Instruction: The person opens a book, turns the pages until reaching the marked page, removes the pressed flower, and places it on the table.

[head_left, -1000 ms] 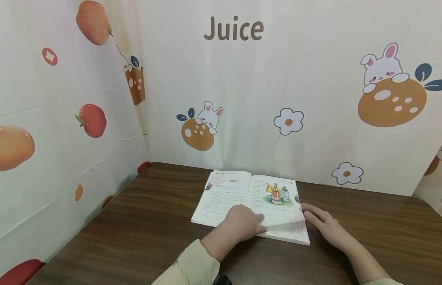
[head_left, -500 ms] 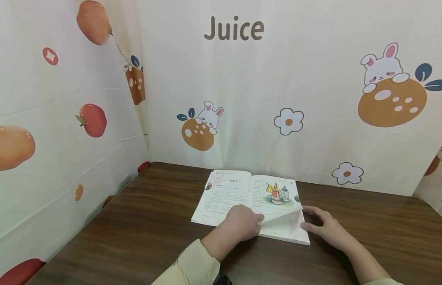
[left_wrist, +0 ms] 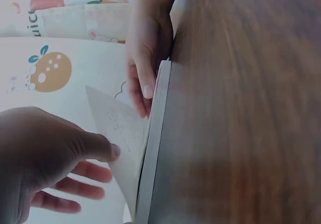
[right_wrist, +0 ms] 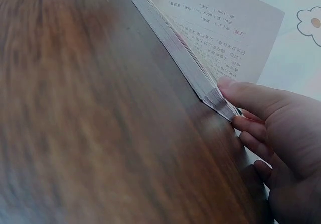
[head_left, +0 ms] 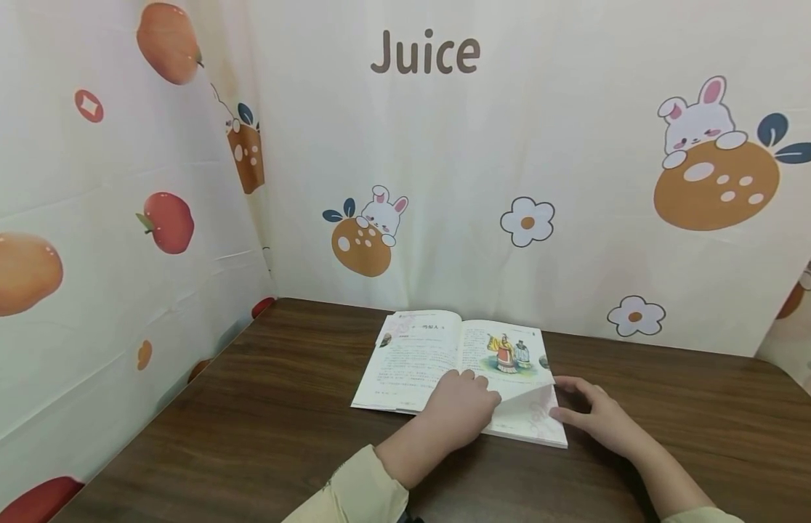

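Observation:
An open book [head_left: 405, 363] lies on the table, printed text on its left page and a picture of robed figures on its right. The lower part of the right-hand page [left_wrist: 120, 131] is lifted away from the pages below. My left hand [head_left: 459, 410] is at that page's lower edge; in the left wrist view its thumb overlaps the page, its other fingers spread apart. At the book's lower right corner, my right hand [head_left: 602, 415] pinches the page edges, thumb on one side and fingers on the other, as the right wrist view shows [right_wrist: 286, 128].
The dark wooden table [head_left: 248, 436] extends around the book on both sides. Behind it hangs a pale curtain [head_left: 445, 160] printed with fruit, rabbits and flowers, and another printed curtain [head_left: 105, 290] hangs along the left.
The lower right page's edge has risen, uncovering more of the page beneath. My left hand has shifted slightly right and its thumb has gone out of the head view. The right hand barely moved.

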`<state>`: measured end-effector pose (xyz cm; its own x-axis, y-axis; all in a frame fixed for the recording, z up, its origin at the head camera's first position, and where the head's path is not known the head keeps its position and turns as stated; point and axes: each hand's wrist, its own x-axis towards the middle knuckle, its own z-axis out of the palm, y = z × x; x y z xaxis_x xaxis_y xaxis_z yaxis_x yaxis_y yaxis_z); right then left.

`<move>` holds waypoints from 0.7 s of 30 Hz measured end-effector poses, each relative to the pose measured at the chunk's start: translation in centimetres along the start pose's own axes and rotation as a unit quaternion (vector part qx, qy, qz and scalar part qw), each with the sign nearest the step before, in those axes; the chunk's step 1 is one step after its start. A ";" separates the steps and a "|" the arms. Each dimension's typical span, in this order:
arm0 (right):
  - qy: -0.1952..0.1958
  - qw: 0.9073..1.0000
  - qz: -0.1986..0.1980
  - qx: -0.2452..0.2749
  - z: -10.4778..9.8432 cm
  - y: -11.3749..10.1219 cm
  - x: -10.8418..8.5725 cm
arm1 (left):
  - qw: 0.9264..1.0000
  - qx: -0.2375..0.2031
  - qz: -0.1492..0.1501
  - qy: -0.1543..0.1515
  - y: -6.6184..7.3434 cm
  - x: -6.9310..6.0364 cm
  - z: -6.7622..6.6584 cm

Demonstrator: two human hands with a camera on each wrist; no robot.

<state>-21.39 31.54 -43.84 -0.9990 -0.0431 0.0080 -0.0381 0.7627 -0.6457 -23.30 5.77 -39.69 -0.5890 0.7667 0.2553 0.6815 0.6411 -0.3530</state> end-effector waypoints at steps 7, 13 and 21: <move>-0.002 1.000 0.001 -0.001 0.0 0.1 0.1 | 0.998 -0.002 0.018 0.057 -0.1 0.1 0.3; -0.005 1.000 0.006 0.001 0.0 0.0 0.0 | 0.994 -0.031 0.019 0.100 -0.2 0.2 1.1; 0.006 1.000 -0.014 0.006 0.0 -0.1 0.0 | 0.984 -0.044 0.007 0.171 -0.3 0.3 1.8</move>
<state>-21.36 31.44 -43.81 -0.9977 -0.0575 0.0352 -0.0665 0.7536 -0.6539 -24.46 5.79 -41.10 -0.4091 0.7326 0.5440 0.7322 0.6193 -0.2833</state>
